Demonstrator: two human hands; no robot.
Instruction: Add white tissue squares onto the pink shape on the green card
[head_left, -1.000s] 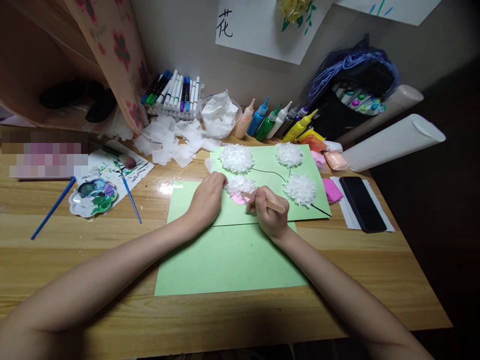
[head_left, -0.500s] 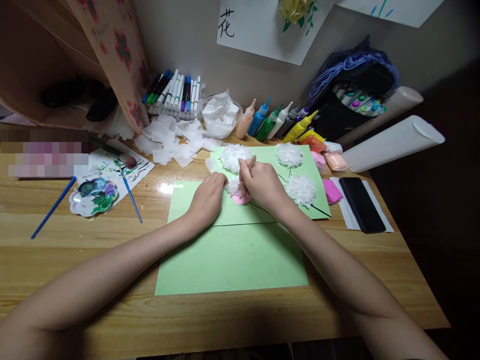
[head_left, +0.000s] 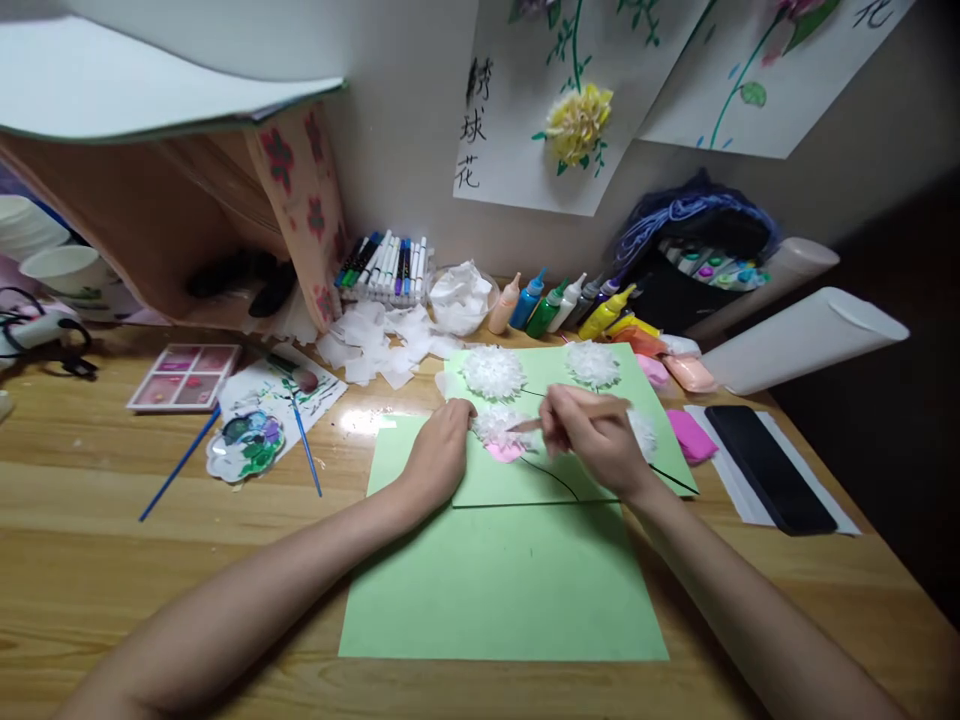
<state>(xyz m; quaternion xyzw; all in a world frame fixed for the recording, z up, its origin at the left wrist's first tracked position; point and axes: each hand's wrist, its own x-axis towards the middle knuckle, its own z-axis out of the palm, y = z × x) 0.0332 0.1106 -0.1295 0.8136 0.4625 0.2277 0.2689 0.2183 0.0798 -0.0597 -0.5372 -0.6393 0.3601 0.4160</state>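
My right hand [head_left: 589, 430] grips a brown, pointed wooden stick [head_left: 607, 407], its tip reaching left to a white paper flower [head_left: 499, 424]. Pink clay [head_left: 505, 452] shows at that flower's lower edge. Fingers curled, my left hand [head_left: 442, 450] rests at the flower's left side, on the light-green sheet [head_left: 540, 485]; what its fingertips hold, if anything, is hidden. Two more white flowers, an upper left one [head_left: 493, 373] and an upper right one [head_left: 592, 364], sit on the sheet with thin black stems. My right hand partly covers another flower [head_left: 643, 435].
Under the sheet lies a second green sheet [head_left: 502, 590]. Behind stand paint bottles [head_left: 541, 312], a bowl of white paper [head_left: 461, 298], loose paper pieces [head_left: 382, 340] and markers [head_left: 390, 265]. Left are a paint palette [head_left: 247, 445] and brushes [head_left: 307, 445]; right, a black phone [head_left: 769, 468].
The head view has shifted, showing more of the wall. My right hand has drawn back to the right from the pink-edged flower, still holding the stick. The left hand stays beside the flower.
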